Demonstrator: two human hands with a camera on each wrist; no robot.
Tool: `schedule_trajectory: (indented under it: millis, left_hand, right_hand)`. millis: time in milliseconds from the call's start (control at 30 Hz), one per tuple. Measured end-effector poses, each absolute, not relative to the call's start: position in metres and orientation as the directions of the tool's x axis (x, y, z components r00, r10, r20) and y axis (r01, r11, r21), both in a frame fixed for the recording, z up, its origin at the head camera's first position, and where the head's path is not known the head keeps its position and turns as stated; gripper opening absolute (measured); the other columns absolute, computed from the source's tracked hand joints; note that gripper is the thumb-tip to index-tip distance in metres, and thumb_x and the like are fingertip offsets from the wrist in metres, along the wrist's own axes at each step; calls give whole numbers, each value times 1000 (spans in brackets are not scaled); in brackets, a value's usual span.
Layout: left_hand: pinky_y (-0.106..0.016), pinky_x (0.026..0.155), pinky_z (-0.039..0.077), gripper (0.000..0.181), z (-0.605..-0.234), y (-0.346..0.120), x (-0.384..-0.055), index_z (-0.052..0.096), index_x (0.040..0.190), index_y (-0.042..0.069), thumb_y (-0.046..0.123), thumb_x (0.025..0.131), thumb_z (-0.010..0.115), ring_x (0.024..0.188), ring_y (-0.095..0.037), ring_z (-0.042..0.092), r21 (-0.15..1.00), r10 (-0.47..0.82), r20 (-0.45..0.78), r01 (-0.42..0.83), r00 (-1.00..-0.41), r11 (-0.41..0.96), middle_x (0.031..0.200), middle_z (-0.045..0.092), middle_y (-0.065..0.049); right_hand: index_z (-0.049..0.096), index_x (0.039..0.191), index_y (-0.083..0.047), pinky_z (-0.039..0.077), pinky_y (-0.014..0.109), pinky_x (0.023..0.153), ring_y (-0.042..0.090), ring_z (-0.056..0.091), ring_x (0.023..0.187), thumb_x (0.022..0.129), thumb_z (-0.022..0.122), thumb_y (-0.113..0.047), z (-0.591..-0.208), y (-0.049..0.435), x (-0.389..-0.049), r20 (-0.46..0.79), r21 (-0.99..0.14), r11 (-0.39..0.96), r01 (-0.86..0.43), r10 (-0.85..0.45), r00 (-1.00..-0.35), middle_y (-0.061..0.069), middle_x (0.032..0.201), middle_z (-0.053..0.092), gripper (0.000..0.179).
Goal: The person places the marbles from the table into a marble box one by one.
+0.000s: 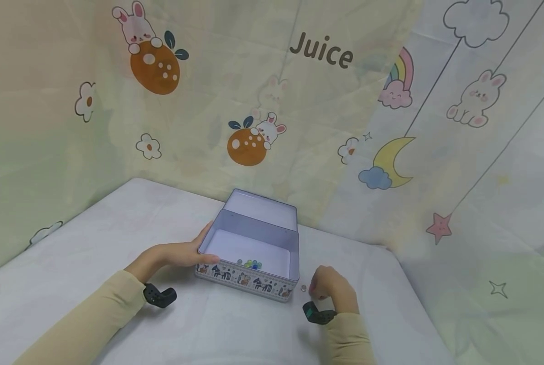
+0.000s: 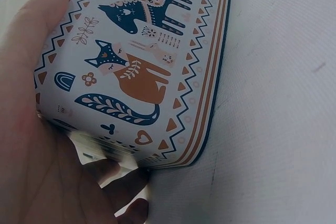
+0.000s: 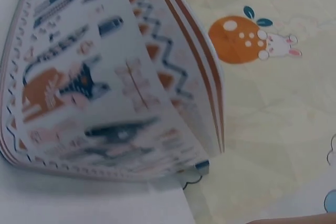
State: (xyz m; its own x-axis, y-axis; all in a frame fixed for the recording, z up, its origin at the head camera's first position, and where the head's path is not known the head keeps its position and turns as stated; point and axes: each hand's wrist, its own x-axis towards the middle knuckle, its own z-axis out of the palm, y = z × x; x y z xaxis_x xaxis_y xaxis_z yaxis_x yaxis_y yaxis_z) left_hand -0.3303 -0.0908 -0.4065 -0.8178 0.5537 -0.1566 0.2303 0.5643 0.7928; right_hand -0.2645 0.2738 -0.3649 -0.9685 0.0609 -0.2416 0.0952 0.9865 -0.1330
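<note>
A tin box [image 1: 249, 281] printed with foxes and horses stands on the table, its hinged lid [image 1: 261, 209] tipped back. My left hand [image 1: 185, 252] grips the tin's left end, the thumb over the front rim and the other fingers along the side. Several small glass marbles [image 1: 252, 264], green and blue, lie inside against the front wall. Just off the tin's right front corner sits a clear marble [image 1: 303, 288] on the table. Right beside that marble is my right hand [image 1: 332, 287], its fingers curled downward and nothing visible in them. The right wrist view shows mostly the blurred tin.
A white cloth covers the table [image 1: 162, 334]. Behind it and at both sides hangs a printed curtain [image 1: 198, 116] with rabbits, oranges and clouds, close behind the open lid. Dark wrist cameras [image 1: 159, 295] are strapped to both wrists.
</note>
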Motion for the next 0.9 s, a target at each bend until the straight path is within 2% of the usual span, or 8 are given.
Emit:
schedule_trajectory:
  millis: [133, 300, 467, 633, 900]
  left_hand:
    - [-59, 107, 5, 107, -408, -90, -331, -30, 137, 30, 61, 78, 54, 138, -36, -6, 785, 553, -160, 234, -817, 573, 149, -22, -11]
    - [-59, 108, 5, 105, -408, -91, -332, -30, 137, 29, 57, 81, 54, 138, -37, -5, 791, 569, -140, 254, -810, 556, 148, -23, -13]
    - [-59, 107, 5, 106, -408, -92, -331, -31, 136, 31, 60, 79, 54, 138, -37, -5, 787, 563, -153, 244, -812, 566, 149, -23, -12]
    - [-59, 107, 6, 106, -409, -92, -332, -31, 136, 31, 59, 79, 54, 138, -37, -5, 791, 560, -158, 236, -813, 565, 149, -23, -12]
    - [-59, 107, 6, 105, -408, -91, -333, -32, 134, 38, 58, 79, 55, 138, -35, -4, 812, 573, -152, 229, -805, 536, 149, -23, -9]
  right_hand:
    - [68, 70, -12, 48, 32, 61, 16, 55, 66, 73, 70, -3, -370, 286, -269, -216, -145, 985, 96, 64, -974, 1, 75, 64, 10]
    - [69, 75, -11, 50, 35, 66, 18, 59, 73, 75, 66, 0, -382, 290, -282, -101, -197, 979, 49, 30, -994, 4, 78, 66, 11]
    - [70, 82, -8, 51, 36, 72, 18, 60, 76, 79, 64, -4, -395, 289, -295, 11, -215, 976, 35, 38, -999, 6, 80, 67, 8]
    - [71, 82, -6, 51, 37, 76, 21, 62, 79, 79, 66, -7, -405, 286, -303, 110, -235, 972, 21, 48, -993, 7, 82, 68, 6]
    - [71, 85, -5, 49, 40, 83, 28, 62, 92, 80, 64, -6, -406, 281, -304, 160, -227, 971, 73, 111, -981, 12, 91, 68, 9]
